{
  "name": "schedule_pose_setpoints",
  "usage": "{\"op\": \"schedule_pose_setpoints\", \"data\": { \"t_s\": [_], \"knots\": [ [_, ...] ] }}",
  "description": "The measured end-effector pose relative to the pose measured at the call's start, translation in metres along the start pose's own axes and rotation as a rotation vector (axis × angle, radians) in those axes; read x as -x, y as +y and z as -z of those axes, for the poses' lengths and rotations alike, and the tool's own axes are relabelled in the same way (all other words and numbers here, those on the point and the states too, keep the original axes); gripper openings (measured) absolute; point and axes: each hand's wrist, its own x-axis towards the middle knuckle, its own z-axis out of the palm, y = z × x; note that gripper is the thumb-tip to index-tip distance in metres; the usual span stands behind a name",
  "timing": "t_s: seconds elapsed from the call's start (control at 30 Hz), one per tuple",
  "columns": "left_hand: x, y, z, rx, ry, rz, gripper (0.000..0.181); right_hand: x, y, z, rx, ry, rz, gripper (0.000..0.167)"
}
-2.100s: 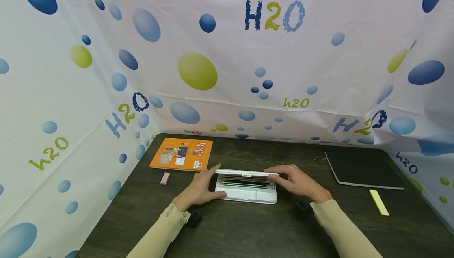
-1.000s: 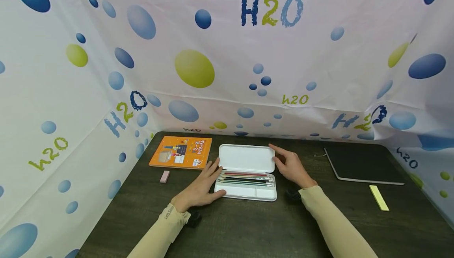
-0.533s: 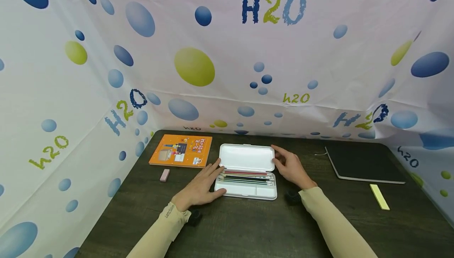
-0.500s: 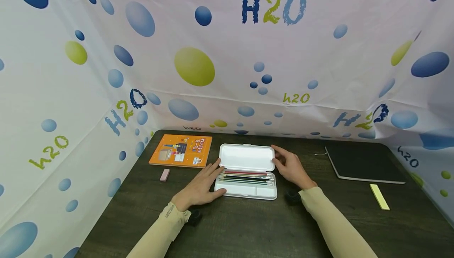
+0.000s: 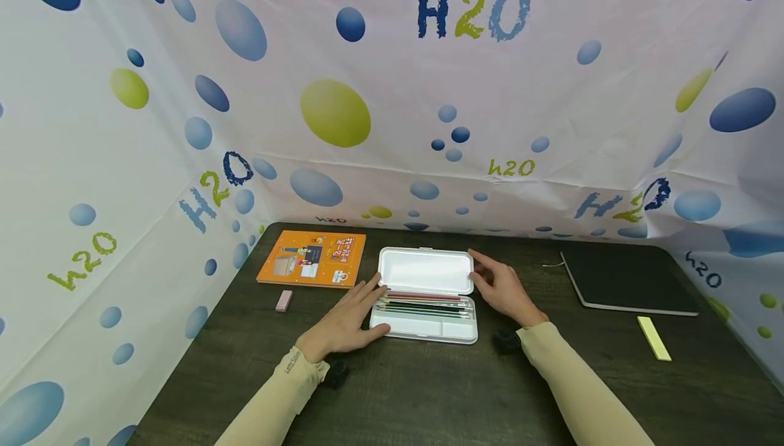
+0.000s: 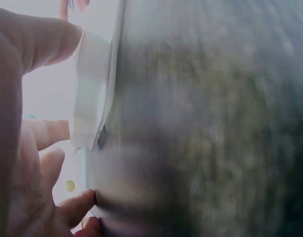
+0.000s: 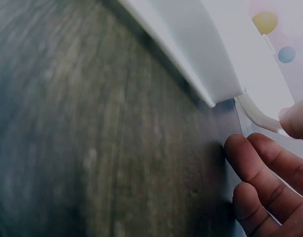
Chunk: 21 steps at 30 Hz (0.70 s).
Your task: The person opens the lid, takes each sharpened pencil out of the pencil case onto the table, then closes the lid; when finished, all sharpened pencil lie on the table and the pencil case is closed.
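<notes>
A white pencil case [image 5: 422, 327] lies on the dark table with its lid [image 5: 425, 271] tipped back. Several pencils [image 5: 422, 306] lie lengthwise in its rear part; the front part has white compartments. My left hand [image 5: 343, 320] spans the left end of the case, thumb at the front corner and spread fingers near the hinge. In the left wrist view its thumb [image 6: 57, 42] touches the case's edge. At the lid's right edge, my right hand [image 5: 505, 289] holds the corner between thumb and index finger. Its other fingers [image 7: 262, 173] are loosely bent near the tabletop in the right wrist view.
An orange book [image 5: 312, 259] and a pink eraser [image 5: 284, 301] lie to the left. On the right are a black notebook or folder [image 5: 625, 279] and a yellow strip [image 5: 654, 338]. A patterned curtain [image 5: 392, 92] rises behind the table [image 5: 416, 398].
Since about two seconds ago, the lid has swung from nearly closed to fully back, with the right hand following it. Over the last second both hands stay almost still.
</notes>
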Motion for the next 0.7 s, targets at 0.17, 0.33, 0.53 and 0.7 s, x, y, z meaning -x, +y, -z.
{"op": "schedule_pose_setpoints", "data": {
  "t_s": [0.17,0.33,0.53,0.7],
  "knots": [
    [-0.001,-0.002,-0.001,0.009,-0.01,0.006,0.081,0.002,-0.004,0.003,0.005,-0.01,-0.02,0.057],
    [-0.004,-0.003,-0.001,0.009,-0.017,0.012,0.081,0.006,-0.008,0.01,0.061,0.014,0.011,0.059],
    [-0.003,-0.002,0.001,0.033,-0.007,-0.018,0.078,0.02,-0.018,0.014,0.21,0.051,0.129,0.053],
    [-0.001,-0.002,0.0,0.033,-0.016,-0.008,0.079,0.038,-0.037,0.009,0.307,0.0,0.253,0.027]
  ]
}}
